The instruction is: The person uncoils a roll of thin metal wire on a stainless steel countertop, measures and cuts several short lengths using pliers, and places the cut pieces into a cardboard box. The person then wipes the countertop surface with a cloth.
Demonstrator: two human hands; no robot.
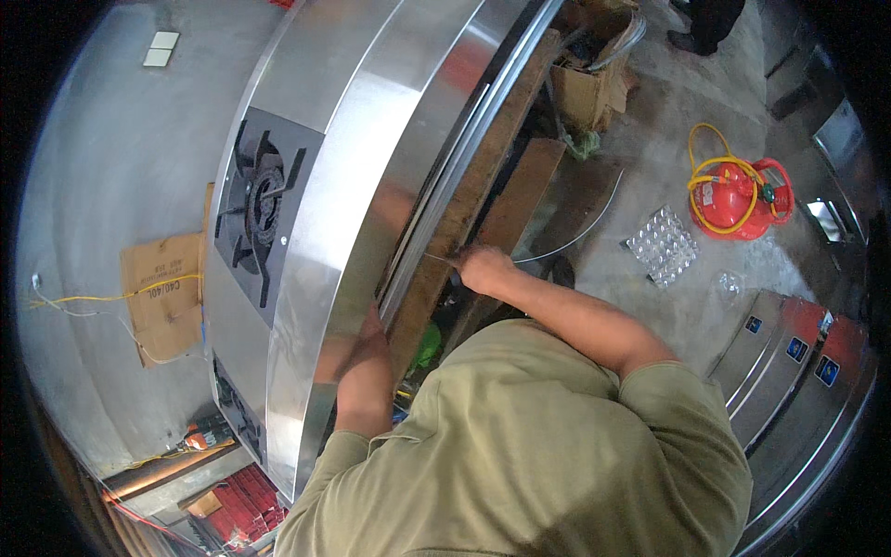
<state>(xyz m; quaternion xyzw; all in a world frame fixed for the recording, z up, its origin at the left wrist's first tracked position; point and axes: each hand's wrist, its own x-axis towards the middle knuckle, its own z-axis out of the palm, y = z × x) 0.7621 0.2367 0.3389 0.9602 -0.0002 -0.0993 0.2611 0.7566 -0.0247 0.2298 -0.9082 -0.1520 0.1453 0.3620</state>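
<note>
A long stainless steel stove counter point(362, 121) with a cast-iron gas burner point(264, 195) stands at my left. My right hand point(487, 269) is closed round a thin, pale wire point(594, 223) beside the counter's front. One end of the wire curves out to the right above the floor; a short stretch shows left of my fingers, toward the metal rail point(469, 139). My left hand point(373, 323) reaches in under the counter's front edge, and its fingers are hidden there. Wooden boards point(520, 190) lie beneath the rail, just ahead of my right hand.
A red gas cylinder point(738, 200) with a yellow hose stands on the floor at right, near a clear plastic tray point(662, 246). Steel appliances point(789, 371) stand at lower right. An open cardboard box point(585, 93) sits at the far end. A person's legs point(710, 28) show beyond.
</note>
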